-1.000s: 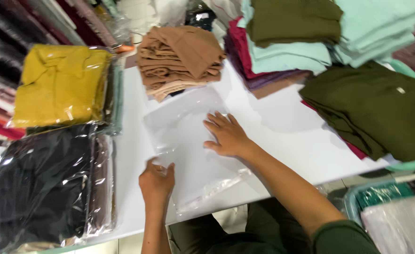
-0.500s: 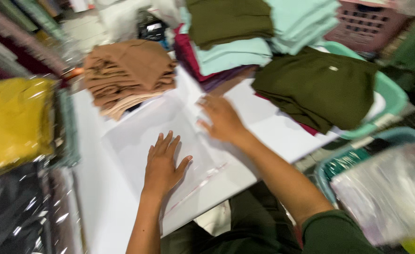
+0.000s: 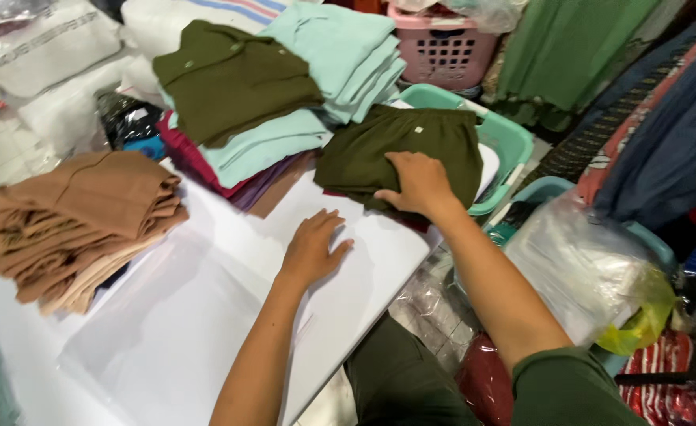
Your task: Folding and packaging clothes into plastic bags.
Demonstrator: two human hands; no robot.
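My right hand (image 3: 419,183) rests palm down on a stack of folded dark olive garments (image 3: 379,146) at the right end of the white table (image 3: 363,268), fingers curled over its near edge. My left hand (image 3: 314,246) lies flat and spread on the bare table just right of a clear plastic bag (image 3: 166,315) that is spread out flat. A pile of folded tan garments (image 3: 80,221) sits at the left. Behind, an olive shirt (image 3: 229,79) tops a stack of mint green garments (image 3: 340,55).
A teal plastic basket (image 3: 505,150) stands under the olive stack, and a pink basket (image 3: 450,47) behind it. A bundle of clear bags (image 3: 584,268) fills another teal bin at the right. Hanging clothes (image 3: 663,118) crowd the right side.
The view has swung right. My right hand left the clear bag and reached onto the dark olive stack. My left hand slid right, off the bag onto the bare table.
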